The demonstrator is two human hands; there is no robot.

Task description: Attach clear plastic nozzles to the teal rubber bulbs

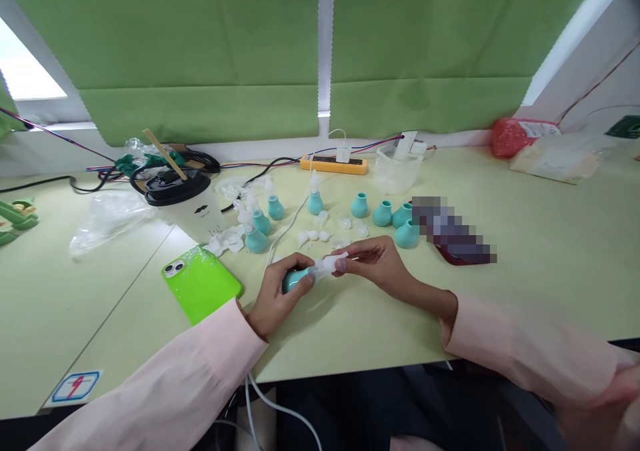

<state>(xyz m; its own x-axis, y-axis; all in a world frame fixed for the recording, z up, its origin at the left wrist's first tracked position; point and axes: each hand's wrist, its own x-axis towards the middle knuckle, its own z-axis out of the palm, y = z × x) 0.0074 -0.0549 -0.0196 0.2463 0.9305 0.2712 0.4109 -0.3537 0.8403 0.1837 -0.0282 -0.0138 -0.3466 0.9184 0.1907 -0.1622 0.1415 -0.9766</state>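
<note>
My left hand (281, 290) is wrapped round a teal squeeze bulb (296, 280), which lies tilted with its clear nozzle end toward the right. At that end, the fingers of my right hand (377, 264) pinch a whitish translucent tip (334, 263) that meets the nozzle. Whether the tip is fully seated I cannot tell. Behind my hands stand several teal bulbs with clear nozzles, one of them an upright bulb (315, 202). To the right are several open-topped bulbs without nozzles, such as this bulb (383, 214). Small translucent pieces (314, 236) lie between the groups.
A green phone (203, 284) lies left of my left hand, near a paper cup (187, 214) with a black lid. A white cable (286, 228) crosses the table. Farther back are an orange power strip (334, 164) and a clear tub (397, 171). A dark, pixelated object (453, 231) lies right.
</note>
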